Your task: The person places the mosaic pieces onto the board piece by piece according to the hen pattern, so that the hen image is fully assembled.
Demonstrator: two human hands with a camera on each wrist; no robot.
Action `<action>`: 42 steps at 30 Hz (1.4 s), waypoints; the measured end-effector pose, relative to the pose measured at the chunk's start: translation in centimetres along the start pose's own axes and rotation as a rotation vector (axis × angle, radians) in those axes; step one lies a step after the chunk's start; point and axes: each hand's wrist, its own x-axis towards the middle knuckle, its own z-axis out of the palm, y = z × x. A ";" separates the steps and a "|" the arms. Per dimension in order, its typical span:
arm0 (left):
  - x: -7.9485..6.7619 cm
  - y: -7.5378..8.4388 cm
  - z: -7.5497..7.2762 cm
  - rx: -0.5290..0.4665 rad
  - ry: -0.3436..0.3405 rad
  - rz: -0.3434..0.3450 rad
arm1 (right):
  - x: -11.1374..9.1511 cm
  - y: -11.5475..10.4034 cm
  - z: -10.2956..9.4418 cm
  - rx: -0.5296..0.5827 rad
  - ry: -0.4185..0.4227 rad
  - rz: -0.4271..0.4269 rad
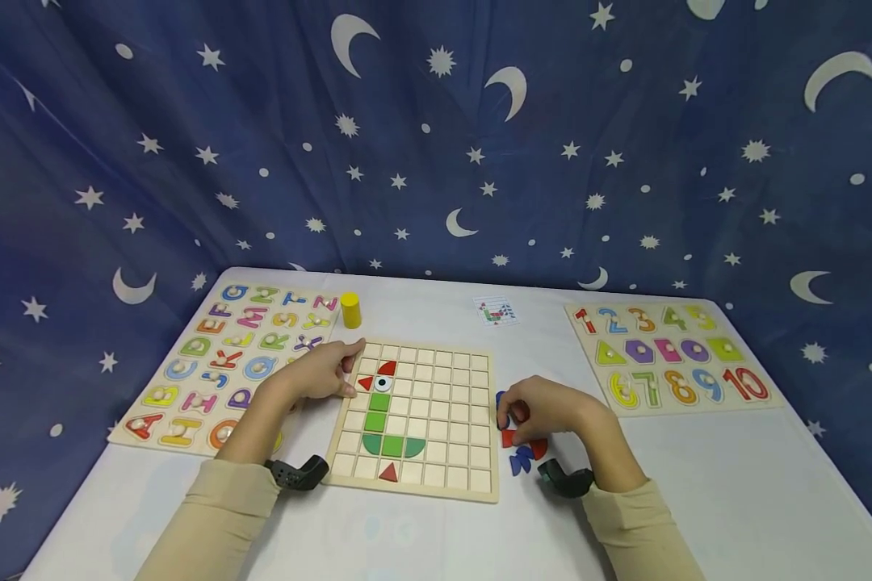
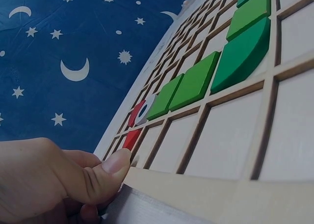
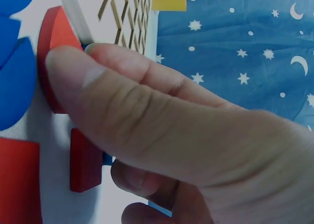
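Note:
My left hand (image 1: 318, 371) grips the wooden grid board (image 1: 445, 496) by its upper left edge, the thumb (image 2: 117, 161) against the frame. On the board, red, green and eye-marked pieces make a bird-like figure, with a green square (image 1: 379, 402) in its neck and a red triangle (image 1: 388, 472) below. Just off the board's right side, my right hand (image 1: 545, 407) pinches a red piece with a curved edge (image 3: 58, 30) between thumb and index finger, low over the table. The thumb covers part of it. Blue petal-shaped pieces (image 3: 14, 82) and a red block (image 3: 86, 160) lie close by.
A letter puzzle board (image 1: 211, 347) lies at left and a number puzzle board (image 1: 668, 355) at right. A yellow cylinder (image 1: 350, 311) stands behind the grid board. The pattern card (image 1: 496, 311) lies farther back, before a blue star-patterned curtain (image 1: 436, 161).

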 end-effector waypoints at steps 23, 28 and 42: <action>-0.2 0.0 0.1 0.048 -0.001 -0.001 | -0.4 -3.0 0.4 -0.260 0.045 0.291; 0.2 0.2 0.1 0.066 0.008 0.028 | -0.5 -3.4 0.6 -0.282 0.033 0.347; 0.1 0.1 -0.2 0.060 -0.007 0.026 | -0.3 -4.5 1.3 -0.338 0.049 0.369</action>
